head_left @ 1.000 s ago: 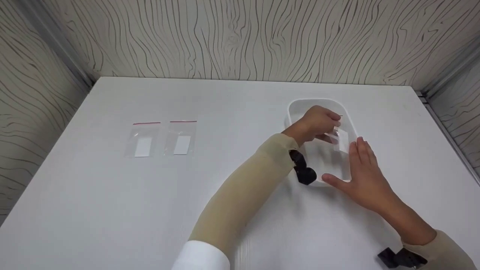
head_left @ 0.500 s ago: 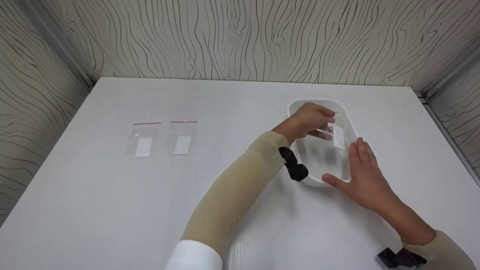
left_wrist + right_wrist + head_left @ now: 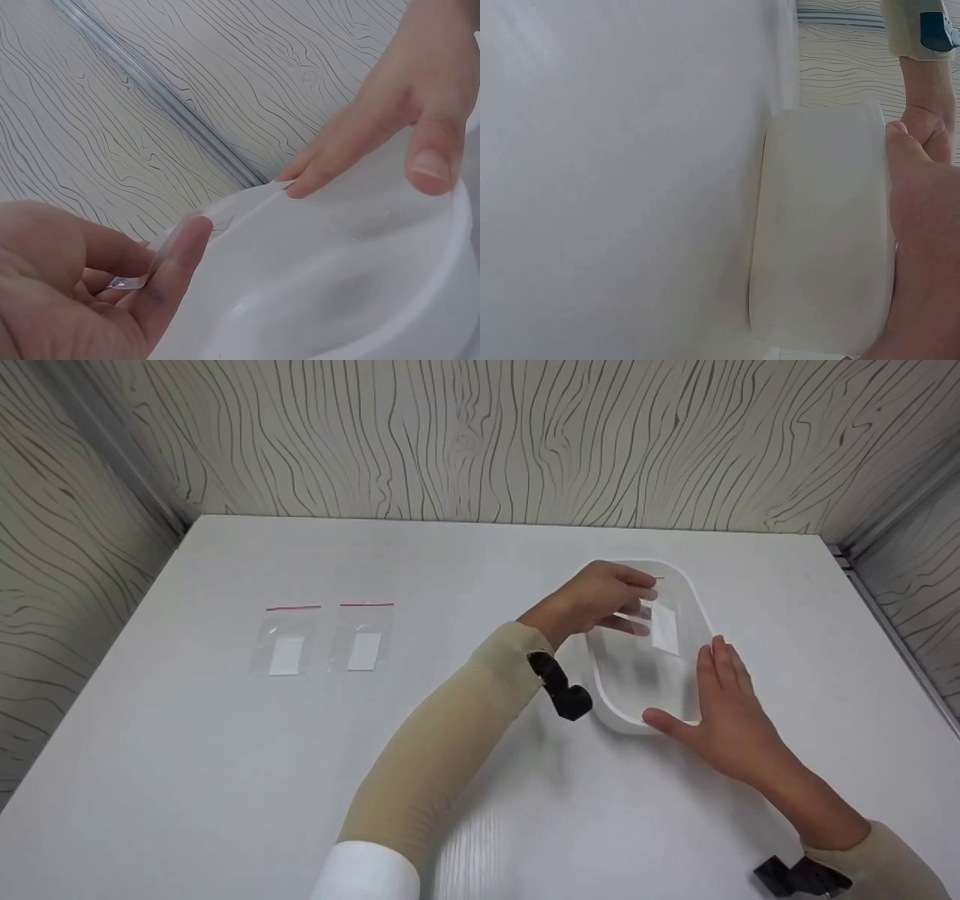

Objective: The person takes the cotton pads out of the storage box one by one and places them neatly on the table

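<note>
My left hand (image 3: 600, 596) pinches a clear zip bag (image 3: 664, 630) with a red strip and a white card in it, over a white plastic bin (image 3: 616, 714). In the left wrist view, a fold of the bag's clear film shows between thumb and fingers of the left hand (image 3: 97, 277). Fingers straight, my right hand (image 3: 727, 720) rests on the bin's near right rim, thumb spread along the front edge. The right wrist view has the right hand (image 3: 926, 217) at the rim above the bin's outer wall (image 3: 821, 225). Two similar zip bags, a left one (image 3: 286, 641) and a right one (image 3: 361, 637), lie flat on the table.
The white table (image 3: 225, 780) extends in front of and left of the bin. Wood-patterned panels (image 3: 480, 442) stand behind the table and at both sides. Black wrist cameras (image 3: 562, 690) hang from the beige sleeves.
My left hand has moved left and slightly away from me, carrying the zip bag from the bin's right side toward its middle. The right hand has kept its place on the rim.
</note>
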{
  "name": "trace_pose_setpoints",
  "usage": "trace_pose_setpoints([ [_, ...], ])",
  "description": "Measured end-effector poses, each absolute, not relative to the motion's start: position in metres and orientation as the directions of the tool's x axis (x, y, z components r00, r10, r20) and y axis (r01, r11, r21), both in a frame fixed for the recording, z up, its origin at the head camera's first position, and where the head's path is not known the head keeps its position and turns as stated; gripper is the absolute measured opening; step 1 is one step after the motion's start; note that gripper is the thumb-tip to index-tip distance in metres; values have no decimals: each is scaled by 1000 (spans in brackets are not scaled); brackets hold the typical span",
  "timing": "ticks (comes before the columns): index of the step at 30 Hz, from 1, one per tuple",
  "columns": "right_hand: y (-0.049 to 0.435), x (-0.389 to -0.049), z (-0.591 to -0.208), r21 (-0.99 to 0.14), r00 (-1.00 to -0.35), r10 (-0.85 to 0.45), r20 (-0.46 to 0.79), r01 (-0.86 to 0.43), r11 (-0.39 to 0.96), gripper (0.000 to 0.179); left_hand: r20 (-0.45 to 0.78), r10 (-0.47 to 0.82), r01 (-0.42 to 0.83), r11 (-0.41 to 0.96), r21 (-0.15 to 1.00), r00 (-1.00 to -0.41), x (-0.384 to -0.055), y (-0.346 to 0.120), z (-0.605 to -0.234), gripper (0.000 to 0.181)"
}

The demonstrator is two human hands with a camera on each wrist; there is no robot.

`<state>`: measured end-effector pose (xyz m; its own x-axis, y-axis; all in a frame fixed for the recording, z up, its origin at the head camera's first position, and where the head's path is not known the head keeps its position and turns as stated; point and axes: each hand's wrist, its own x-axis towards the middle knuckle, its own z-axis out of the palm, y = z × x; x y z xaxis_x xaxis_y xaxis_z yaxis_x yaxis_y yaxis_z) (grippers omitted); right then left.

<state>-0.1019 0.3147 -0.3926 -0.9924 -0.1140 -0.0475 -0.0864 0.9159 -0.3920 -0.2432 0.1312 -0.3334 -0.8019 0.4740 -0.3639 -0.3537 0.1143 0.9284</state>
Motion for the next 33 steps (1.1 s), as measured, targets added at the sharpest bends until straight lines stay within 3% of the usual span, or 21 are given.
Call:
trace_pose_setpoints([
  [33,316,-101,-392,-399,-991,-123,-47,-95,912,122,-293,555,-342,16,939,-779,-242,90,-340,44],
])
